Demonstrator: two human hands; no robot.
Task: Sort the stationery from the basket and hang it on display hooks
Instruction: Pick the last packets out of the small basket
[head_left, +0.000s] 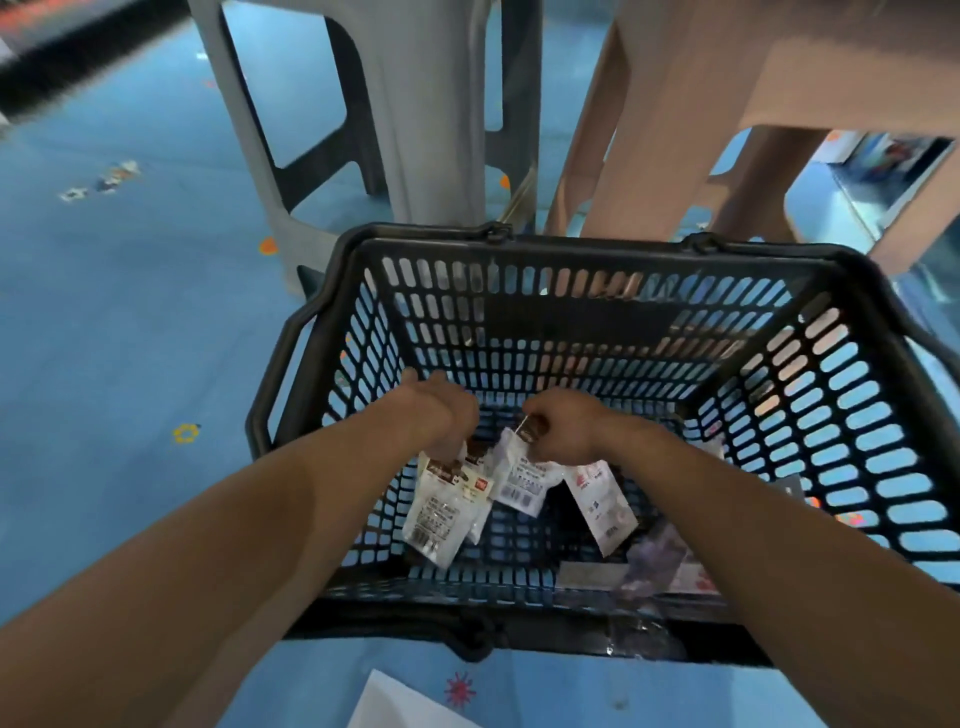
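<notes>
A black plastic shopping basket (587, 244) stands on the blue floor, and both my hands reach down into it. My left hand (434, 410) grips the top of white stationery packets (441, 512) with brown headers, which hang below it. My right hand (558, 426) pinches another small white packet (522, 480) with a barcode label. A further white packet with red print (602, 501) hangs or leans just right of it. More packets, one purplish (657, 558) and one pink-white (693, 579), lie on the basket bottom at the near right.
A grey plastic stool (415, 130) stands just beyond the basket and a pinkish-beige stool (727, 104) is to its right. A white sheet (395, 701) lies on the floor at the bottom edge. Low shelving shows at the far right (893, 171).
</notes>
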